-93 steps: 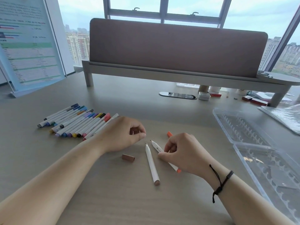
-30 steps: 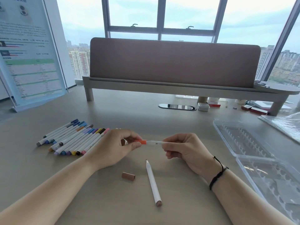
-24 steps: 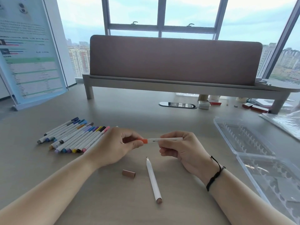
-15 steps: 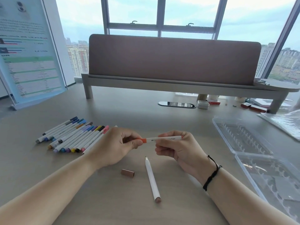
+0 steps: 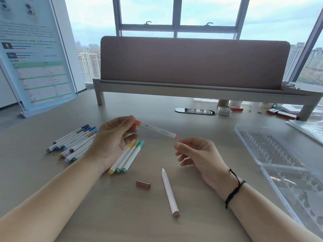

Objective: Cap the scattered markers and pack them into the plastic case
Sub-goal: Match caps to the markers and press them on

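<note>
Head view. An orange-capped marker (image 5: 157,129), white-barrelled, is raised above the table (image 5: 192,215), its long axis running from upper left to lower right. The left hand (image 5: 113,142) pinches its capped left end; the right hand (image 5: 197,154), fingers loosely curled and holding nothing, sits just beside its orange right end. An uncapped white marker (image 5: 168,189) lies tip pointing away, its brown cap (image 5: 143,185) near it. Capped markers (image 5: 73,142) lie in a row at left, partly hidden by the left hand. The clear plastic case (image 5: 272,151) lies open at right, cut off by the frame.
</note>
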Demonstrator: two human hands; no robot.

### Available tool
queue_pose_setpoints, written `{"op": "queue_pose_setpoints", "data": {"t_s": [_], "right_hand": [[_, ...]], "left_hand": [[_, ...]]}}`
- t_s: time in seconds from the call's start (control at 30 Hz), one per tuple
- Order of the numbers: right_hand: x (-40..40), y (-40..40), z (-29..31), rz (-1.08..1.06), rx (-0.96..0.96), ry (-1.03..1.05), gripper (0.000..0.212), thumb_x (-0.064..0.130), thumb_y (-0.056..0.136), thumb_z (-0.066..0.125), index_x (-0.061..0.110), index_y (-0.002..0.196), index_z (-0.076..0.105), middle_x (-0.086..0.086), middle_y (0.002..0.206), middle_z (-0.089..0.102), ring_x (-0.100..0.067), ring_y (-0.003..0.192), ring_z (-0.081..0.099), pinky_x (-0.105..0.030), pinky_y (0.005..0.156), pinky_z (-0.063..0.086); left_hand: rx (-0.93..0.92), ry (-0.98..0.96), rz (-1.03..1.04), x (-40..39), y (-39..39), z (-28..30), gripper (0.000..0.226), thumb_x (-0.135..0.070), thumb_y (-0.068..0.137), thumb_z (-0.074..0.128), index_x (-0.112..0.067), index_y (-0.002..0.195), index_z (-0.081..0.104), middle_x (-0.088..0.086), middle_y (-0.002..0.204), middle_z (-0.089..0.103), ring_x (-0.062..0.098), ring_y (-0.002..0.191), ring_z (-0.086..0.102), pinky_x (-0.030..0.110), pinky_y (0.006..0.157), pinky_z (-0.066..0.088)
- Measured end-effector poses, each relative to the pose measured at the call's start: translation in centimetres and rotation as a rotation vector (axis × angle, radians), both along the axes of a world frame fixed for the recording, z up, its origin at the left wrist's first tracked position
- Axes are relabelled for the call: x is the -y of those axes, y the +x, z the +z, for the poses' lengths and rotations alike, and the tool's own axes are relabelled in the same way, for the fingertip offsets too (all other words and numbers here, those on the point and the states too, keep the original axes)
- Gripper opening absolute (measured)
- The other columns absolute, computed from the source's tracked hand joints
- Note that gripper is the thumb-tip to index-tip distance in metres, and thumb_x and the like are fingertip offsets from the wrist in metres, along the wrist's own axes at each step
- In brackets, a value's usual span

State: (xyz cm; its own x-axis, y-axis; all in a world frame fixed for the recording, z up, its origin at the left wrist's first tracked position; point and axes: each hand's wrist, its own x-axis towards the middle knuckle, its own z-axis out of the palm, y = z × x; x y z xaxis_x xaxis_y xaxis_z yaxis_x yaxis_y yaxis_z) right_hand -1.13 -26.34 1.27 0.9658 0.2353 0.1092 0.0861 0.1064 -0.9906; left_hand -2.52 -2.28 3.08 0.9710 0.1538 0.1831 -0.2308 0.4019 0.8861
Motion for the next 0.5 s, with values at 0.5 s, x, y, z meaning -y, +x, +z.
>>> {"op": "queue_pose_setpoints", "data": {"t_s": [0.5], "right_hand": [[-0.1, 0.8, -1.0, -0.077, -0.017, -0.074, 0.020, 0.020, 0.088, 0.074, 0.005, 0.075, 0.075, -0.012, 0.062, 0.064, -0.020, 0.052, 0.055, -0.029, 0.051, 0.050]], "left_hand": [[0.011, 1.138, 0.533, -4.5, 1.5, -1.4, 0.043, -0.038, 0.090, 0.069, -0.015, 0.126, 0.065, -0.003, 0.105, 0.071, 0.008, 0.086, 0.067, 0.020, 0.076, 0.051]]}}
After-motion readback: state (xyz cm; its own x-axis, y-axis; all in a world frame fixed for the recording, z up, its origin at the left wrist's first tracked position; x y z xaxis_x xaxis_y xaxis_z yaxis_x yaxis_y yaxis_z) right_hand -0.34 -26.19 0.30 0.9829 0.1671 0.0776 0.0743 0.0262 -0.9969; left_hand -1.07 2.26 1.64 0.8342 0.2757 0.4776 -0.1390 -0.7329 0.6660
